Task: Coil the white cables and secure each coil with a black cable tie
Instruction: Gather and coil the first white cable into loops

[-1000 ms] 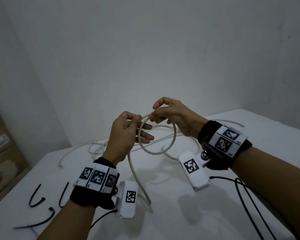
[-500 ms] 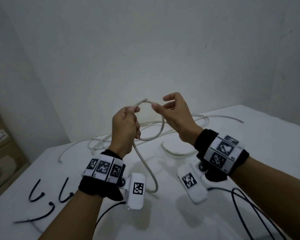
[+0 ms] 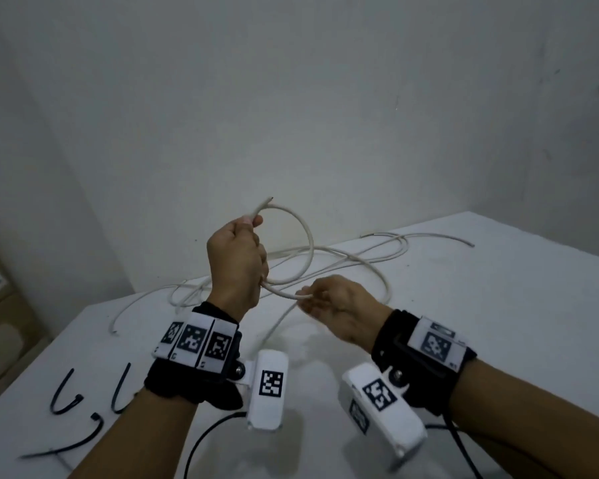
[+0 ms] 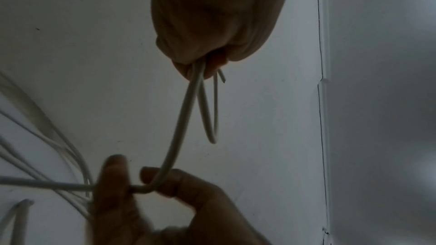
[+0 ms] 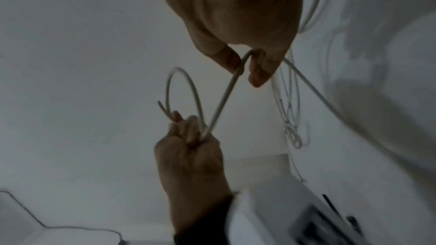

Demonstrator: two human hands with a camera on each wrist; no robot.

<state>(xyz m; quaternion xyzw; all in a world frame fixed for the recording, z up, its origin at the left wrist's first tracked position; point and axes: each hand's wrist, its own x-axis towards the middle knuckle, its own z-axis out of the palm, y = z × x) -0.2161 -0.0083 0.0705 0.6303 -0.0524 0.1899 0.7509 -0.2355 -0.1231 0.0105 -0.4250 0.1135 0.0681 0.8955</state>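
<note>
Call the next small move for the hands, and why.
Probably: right hand carries its pinched cable up to the left hand to lay a second loop. The left grips just one loop, free end poking out; most cable still trails on the table, ties unused.

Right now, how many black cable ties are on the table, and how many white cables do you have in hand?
Black cable ties on the table: 3
White cable held by left hand and right hand: 1
Total: 4
Loose white cables are tangled; their count is unclear.
</note>
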